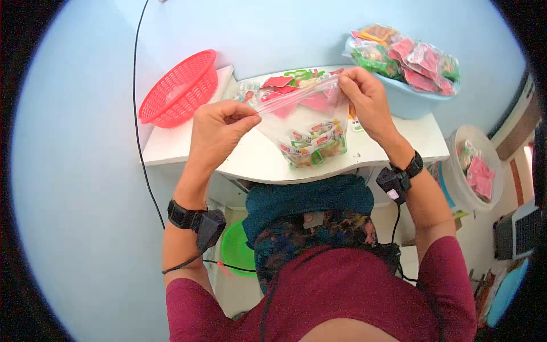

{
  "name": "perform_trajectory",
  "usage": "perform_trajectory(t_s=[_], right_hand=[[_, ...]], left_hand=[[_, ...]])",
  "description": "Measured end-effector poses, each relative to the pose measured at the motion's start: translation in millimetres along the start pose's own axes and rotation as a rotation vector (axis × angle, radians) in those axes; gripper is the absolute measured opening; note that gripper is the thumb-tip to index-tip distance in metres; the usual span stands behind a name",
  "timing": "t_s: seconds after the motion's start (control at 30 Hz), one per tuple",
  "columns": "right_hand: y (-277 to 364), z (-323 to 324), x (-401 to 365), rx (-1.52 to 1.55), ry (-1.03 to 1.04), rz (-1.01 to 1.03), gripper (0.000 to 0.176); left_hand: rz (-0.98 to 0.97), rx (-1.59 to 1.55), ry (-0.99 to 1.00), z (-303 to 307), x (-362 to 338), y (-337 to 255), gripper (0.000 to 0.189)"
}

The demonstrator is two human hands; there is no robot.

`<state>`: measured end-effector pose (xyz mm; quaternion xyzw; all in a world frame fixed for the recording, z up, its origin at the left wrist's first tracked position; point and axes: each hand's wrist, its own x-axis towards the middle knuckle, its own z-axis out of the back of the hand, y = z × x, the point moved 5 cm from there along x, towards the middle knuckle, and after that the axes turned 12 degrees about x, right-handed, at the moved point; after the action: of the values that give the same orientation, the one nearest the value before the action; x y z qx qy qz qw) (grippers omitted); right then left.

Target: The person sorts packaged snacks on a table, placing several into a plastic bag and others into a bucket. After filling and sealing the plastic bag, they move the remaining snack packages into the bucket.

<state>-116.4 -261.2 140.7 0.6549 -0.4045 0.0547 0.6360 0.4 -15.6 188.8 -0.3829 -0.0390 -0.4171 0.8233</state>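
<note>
A clear zip bag (305, 128) hangs upright above the white table, stretched wide at its top edge. Small printed packets (319, 142) lie in its lower part. My left hand (219, 128) pinches one top corner between thumb and fingers. At the opposite corner, my right hand (367, 100) is closed on the bag's edge. Behind the bag, red and green packets (279, 82) lie on the table, partly hidden by it.
A red plastic basket (182, 91) leans at the table's (182, 142) left end. At the back right stands a light blue basin (407, 100) heaped with packets. A whitish bucket (493, 154) with more packets is at the right. Below the table is a green basket (235, 251).
</note>
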Motion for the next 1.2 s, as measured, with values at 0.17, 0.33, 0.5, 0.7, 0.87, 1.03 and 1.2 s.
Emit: perform_trajectory(t_s=[0.17,0.33,0.5,0.7,0.87,1.03,1.2], right_hand=[[-5,7,-9,0.094,-0.027,-0.060,0.014],[-4,8,-10,0.126,-0.036,-0.042,0.012],[-3,3,-12,0.174,-0.049,-0.021,0.012],[-10,8,-13,0.145,-0.088,-0.028,0.011],[-8,4,-17,0.199,-0.062,-0.039,0.010],[-5,2,-20,0.193,-0.053,-0.045,0.011],[-3,2,-25,0.156,-0.060,-0.038,0.012]], left_hand=[[-0.018,0.020,-0.050,-12,-4,1,0.008],[-0.074,0.034,-0.124,-9,-9,-8,0.007],[-0.102,0.011,-0.174,-9,-12,-2,0.008],[-0.058,-0.073,-0.236,-11,-14,2,0.009],[-0.036,-0.005,-0.193,-12,-18,1,0.011],[-0.083,0.007,-0.199,-13,-21,1,0.007],[-0.095,0.067,-0.187,-12,-26,-4,0.006]])
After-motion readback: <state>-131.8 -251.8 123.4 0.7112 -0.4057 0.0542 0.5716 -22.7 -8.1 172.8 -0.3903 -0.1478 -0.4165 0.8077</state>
